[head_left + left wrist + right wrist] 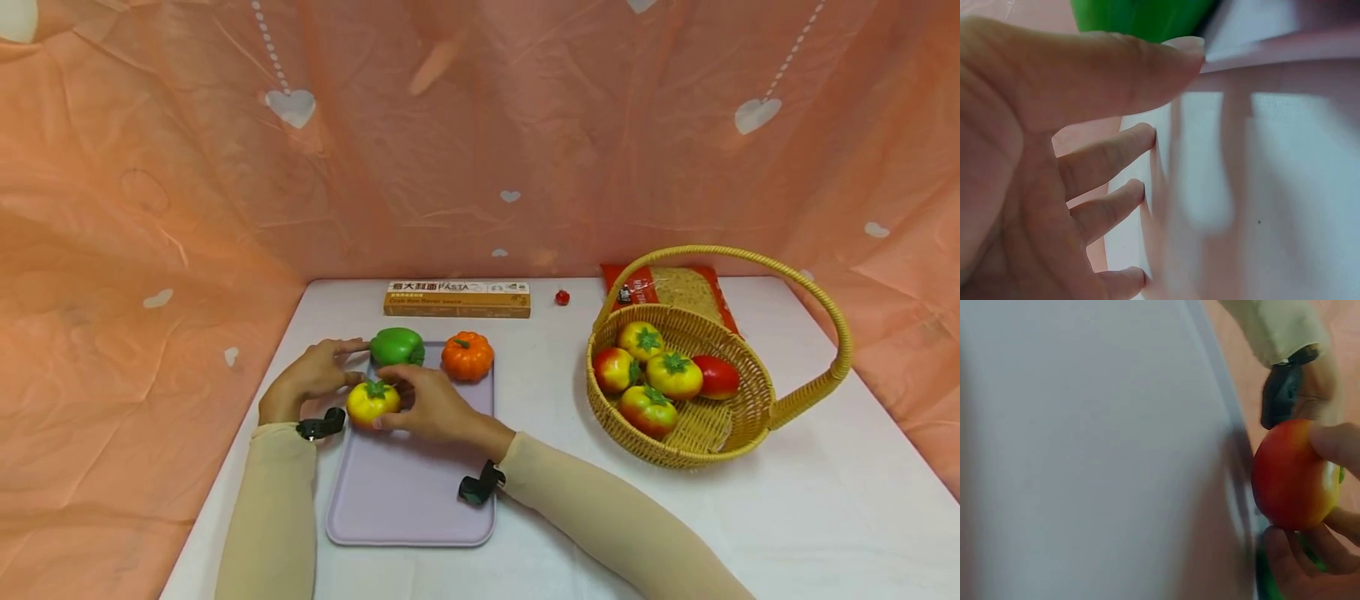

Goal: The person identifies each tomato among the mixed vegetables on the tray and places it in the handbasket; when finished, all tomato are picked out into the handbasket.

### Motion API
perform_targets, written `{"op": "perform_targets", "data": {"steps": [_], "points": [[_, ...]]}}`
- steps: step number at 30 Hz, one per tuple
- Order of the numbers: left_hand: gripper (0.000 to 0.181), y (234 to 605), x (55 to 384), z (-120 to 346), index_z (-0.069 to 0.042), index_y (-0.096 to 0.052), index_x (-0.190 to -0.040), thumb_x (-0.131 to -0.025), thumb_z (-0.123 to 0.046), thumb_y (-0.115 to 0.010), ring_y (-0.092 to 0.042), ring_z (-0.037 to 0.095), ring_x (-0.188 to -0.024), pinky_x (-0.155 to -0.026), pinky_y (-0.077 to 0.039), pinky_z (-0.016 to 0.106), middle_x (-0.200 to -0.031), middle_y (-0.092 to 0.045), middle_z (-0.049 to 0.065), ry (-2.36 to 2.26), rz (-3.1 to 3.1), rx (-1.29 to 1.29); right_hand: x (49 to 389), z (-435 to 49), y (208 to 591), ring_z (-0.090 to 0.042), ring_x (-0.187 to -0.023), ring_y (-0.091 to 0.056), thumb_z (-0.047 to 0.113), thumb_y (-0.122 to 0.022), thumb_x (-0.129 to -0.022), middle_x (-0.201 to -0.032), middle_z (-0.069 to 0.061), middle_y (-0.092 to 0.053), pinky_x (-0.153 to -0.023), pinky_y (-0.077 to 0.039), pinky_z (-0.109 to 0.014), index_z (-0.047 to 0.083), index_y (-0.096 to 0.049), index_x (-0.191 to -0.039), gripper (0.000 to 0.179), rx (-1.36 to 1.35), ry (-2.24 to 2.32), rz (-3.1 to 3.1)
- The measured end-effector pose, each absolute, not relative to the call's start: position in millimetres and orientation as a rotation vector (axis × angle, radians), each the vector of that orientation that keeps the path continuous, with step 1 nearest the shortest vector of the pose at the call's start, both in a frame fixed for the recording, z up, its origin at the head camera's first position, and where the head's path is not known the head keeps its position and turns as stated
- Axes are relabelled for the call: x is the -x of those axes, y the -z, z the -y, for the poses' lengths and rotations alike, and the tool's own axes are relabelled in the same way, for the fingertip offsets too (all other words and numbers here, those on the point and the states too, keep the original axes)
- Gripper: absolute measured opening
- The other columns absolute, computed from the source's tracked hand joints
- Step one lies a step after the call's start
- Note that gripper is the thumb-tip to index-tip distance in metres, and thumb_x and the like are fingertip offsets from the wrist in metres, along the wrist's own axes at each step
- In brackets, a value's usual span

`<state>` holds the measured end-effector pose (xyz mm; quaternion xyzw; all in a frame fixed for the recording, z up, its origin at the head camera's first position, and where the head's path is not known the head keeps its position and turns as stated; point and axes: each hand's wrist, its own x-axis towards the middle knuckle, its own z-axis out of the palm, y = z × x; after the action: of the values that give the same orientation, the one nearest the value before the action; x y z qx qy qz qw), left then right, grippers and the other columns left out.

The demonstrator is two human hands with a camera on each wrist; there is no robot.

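Note:
A yellow-and-red tomato (372,404) with a green leafy top is gripped by my right hand (435,406) over the left edge of the lilac tray (412,500). Its red underside shows in the right wrist view, where the thumb and fingers hold the tomato (1294,478) from the side. My left hand (309,379) is left of the tray, fingers extended; its fingertips reach the green bell pepper (396,347), though contact is unclear. In the left wrist view nothing lies in the left hand (1079,119). An orange pumpkin (467,357) sits at the tray's far right corner.
On the right a wicker basket (757,392) with a tall handle holds several yellow-red tomatoes (674,375) and a plain red one (717,377). Behind it lies a red bag of pasta (690,292). A pasta box (457,300) and a small red item (562,297) are at the back.

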<state>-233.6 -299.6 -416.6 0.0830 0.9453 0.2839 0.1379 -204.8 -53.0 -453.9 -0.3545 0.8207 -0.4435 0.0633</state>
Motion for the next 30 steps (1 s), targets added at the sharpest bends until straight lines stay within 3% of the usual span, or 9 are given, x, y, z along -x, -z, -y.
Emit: {"op": "perform_targets", "data": {"steps": [8,15,18,26,30], "points": [[0.069,415.6,232.4,299.8,-0.004,-0.055,-0.16,-0.096,-0.017,-0.079,-0.027,0.059,-0.16,-0.129,-0.02,0.076,-0.172,-0.039,0.028,-0.863,-2.686,-0.179,196.1,20.8,441.0,-0.017,-0.12,-0.071,0.02,-0.095,-0.085,-0.13,-0.005,-0.07,-0.103,-0.059,-0.023,0.011,-0.073,-0.141,0.06,0.978,1.466,-2.306],[0.07,416.8,232.4,298.0,-0.002,-0.055,-0.159,-0.095,-0.016,-0.08,-0.026,0.059,-0.161,-0.129,-0.02,0.076,-0.171,-0.04,0.028,-0.878,-2.687,-0.191,184.3,-31.4,428.2,-0.028,-0.134,-0.067,0.012,-0.09,-0.088,-0.144,-0.004,-0.069,-0.111,-0.059,-0.034,0.012,-0.07,-0.144,0.059,0.933,1.566,-2.045],[0.07,417.3,232.8,297.4,-0.002,-0.055,-0.159,-0.095,-0.015,-0.081,-0.026,0.058,-0.161,-0.129,-0.021,0.075,-0.171,-0.04,0.028,-0.884,-2.686,-0.179,178.1,-61.1,423.4,-0.031,-0.136,-0.066,0.01,-0.087,-0.092,-0.15,-0.008,-0.067,-0.113,-0.057,-0.033,0.01,-0.067,-0.148,0.059,0.938,1.592,-2.004],[0.071,418.7,233.9,299.0,-0.002,-0.055,-0.158,-0.094,-0.016,-0.081,-0.026,0.06,-0.16,-0.128,-0.021,0.077,-0.171,-0.04,0.029,-0.889,-2.693,-0.207,158.3,-155.7,410.9,-0.019,-0.133,-0.066,0.005,-0.08,-0.097,-0.151,-0.011,-0.066,-0.114,-0.053,-0.023,0.011,-0.064,-0.15,0.056,0.918,1.686,-2.142],[0.07,419.0,233.4,299.3,-0.003,-0.055,-0.159,-0.095,-0.017,-0.08,-0.026,0.06,-0.16,-0.128,-0.021,0.077,-0.171,-0.04,0.029,-0.886,-2.693,-0.202,145.6,-201.9,406.0,-0.013,-0.129,-0.068,-0.007,-0.076,-0.095,-0.151,-0.013,-0.064,-0.11,-0.056,-0.022,0.001,-0.062,-0.15,0.057,0.845,1.794,-2.212]]}}
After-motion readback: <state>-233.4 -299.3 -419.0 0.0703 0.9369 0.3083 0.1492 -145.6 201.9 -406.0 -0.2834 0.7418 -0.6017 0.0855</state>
